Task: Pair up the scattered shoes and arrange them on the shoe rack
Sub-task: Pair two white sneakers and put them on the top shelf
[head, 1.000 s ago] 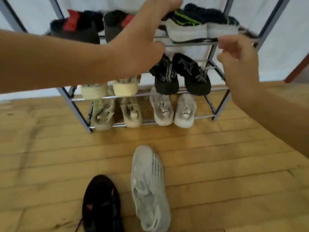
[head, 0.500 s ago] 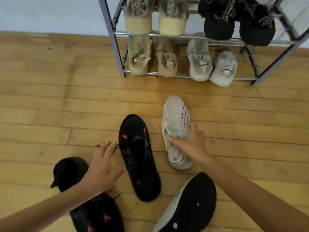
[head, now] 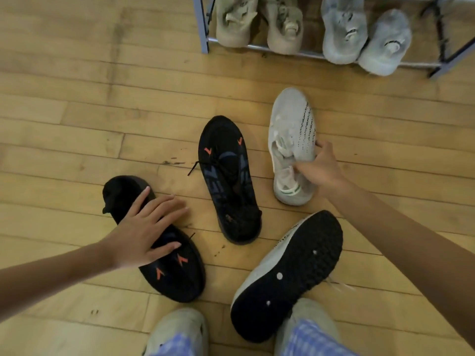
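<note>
From my end this reads as a home, most likely an entry or hallway corner. The floor [head: 77, 111] is narrow honey-coloured wooden boards, scuffed and stained in places. At the top stands a slim metal shoe rack [head: 201, 24], its lowest rail carrying a beige pair [head: 236, 21] and a grey pair [head: 343, 29]. Ordinary worn footwear lies loose on the boards: a black sneaker [head: 228, 176], its match [head: 174, 276], a pale knit sneaker [head: 290, 124] and an overturned shoe [head: 290, 276] (black tread up). The person's checked trousers [head: 308, 337] look like house clothes.
</note>
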Tool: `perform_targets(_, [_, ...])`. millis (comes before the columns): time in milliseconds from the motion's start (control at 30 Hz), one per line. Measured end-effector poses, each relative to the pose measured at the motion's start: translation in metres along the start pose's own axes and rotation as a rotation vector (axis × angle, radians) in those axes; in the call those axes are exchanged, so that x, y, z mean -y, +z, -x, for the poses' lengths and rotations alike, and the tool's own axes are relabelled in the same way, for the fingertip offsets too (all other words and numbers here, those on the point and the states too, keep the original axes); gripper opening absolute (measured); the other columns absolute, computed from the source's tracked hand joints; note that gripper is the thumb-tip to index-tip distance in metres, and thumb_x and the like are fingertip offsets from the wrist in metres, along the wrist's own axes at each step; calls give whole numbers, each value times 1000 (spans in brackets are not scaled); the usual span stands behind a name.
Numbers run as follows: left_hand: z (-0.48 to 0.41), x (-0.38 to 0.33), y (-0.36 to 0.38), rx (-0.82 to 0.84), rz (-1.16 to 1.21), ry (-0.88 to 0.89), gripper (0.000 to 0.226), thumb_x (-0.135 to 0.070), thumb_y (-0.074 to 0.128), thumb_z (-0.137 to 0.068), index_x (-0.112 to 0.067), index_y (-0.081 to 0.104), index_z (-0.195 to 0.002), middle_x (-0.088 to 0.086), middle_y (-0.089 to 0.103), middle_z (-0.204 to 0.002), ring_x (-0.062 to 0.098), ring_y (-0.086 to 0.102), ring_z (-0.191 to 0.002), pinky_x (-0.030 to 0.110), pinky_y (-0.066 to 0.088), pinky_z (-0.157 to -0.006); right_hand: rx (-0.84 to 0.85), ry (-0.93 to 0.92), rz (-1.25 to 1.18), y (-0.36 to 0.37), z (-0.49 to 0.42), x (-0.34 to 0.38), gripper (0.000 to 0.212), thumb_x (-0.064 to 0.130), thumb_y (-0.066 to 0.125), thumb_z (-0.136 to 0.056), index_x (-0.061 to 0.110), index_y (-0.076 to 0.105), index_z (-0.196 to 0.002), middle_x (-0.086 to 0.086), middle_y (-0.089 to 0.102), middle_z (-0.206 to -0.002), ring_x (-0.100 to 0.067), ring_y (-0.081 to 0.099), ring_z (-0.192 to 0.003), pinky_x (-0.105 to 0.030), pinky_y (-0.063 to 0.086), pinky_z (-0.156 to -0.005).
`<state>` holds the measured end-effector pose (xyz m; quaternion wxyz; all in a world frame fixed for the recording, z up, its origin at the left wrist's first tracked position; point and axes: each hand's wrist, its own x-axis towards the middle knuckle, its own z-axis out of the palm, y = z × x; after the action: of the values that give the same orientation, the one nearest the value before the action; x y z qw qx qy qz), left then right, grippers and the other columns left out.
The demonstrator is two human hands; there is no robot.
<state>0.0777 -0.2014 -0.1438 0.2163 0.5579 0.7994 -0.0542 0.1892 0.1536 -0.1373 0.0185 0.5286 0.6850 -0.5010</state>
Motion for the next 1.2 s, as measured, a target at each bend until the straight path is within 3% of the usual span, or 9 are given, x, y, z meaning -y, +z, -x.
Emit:
perform_targets(167, [-3,-6,-3,-79,-15,50,60,-56,44,-86,-26,45,-137,-4,54,-131,15,41,-127,46,11,-117,104,67,-145,-1,-2,16,46,-2,72,-71,3,57,-114,-12,64,-115,-24,61,-102,-34,53,-80])
perform_targets(300, [-17,-47,-20,-70,144,240,38,-43,52,-85,-31,53,-120,-10,60,-115,8,52,-108,21,34,-98,147,55,-200,6,1,16,49,1,69,-75,5,54,-121,-8,64,-110,-22,61,-99,-33,51,-77])
perform_targets(367, [-26,-82,-26,12,281,286,40,-45,49,-87,-30,53,-123,-9,60,-117,10,57,-106,22,44,-91,211,147,-355,1,5,10,49,-1,67,-77,4,55,-125,-10,67,-107,-24,65,-94,-35,54,-77])
perform_targets(567, [-57,-177,-10,481,1116,-305,83,-55,71,-67,-25,33,-134,-9,52,-128,7,53,-115,24,43,-99,343,147,-659,-31,26,-11,45,-5,60,-83,6,56,-126,-8,69,-104,-21,66,-91,-32,56,-72])
perform_targets(667, [-74,-175,-22,492,1166,-365,62,-41,80,-67,-24,51,-118,-13,61,-109,1,58,-97,16,48,-85,343,105,-680,-50,33,-5,42,-6,58,-83,6,58,-123,-7,70,-102,-20,68,-87,-28,59,-65])
perform_targets(767, [-95,-166,-65,370,1159,-269,45,-31,83,-66,-23,60,-104,-13,64,-89,1,61,-78,19,54,-72,414,79,-703,-83,40,10,37,2,61,-74,8,64,-110,-3,73,-90,-16,71,-79,-25,59,-63])
perform_targets(900, [-128,-153,-124,-33,970,-203,39,-38,74,-75,-29,52,-106,-18,58,-84,-1,58,-75,22,52,-64,405,-9,-763,-132,46,29,27,13,58,-70,12,67,-96,1,73,-81,-13,71,-75,-25,59,-67])
perform_targets(1033, [-164,-151,-152,-388,1017,-148,25,-3,50,-87,-22,56,-101,-13,40,-51,4,39,-46,23,37,-50,280,-50,-798,-157,42,25,20,10,52,-84,16,69,-93,5,74,-77,-9,72,-71,-22,57,-60])
perform_targets(1200, [-173,-178,-151,-220,980,57,28,-8,55,-88,-22,55,-113,-9,46,-69,4,44,-60,24,47,-62,263,113,-791,-142,35,-21,23,9,56,-81,12,64,-101,1,74,-76,-13,72,-68,-25,57,-57])
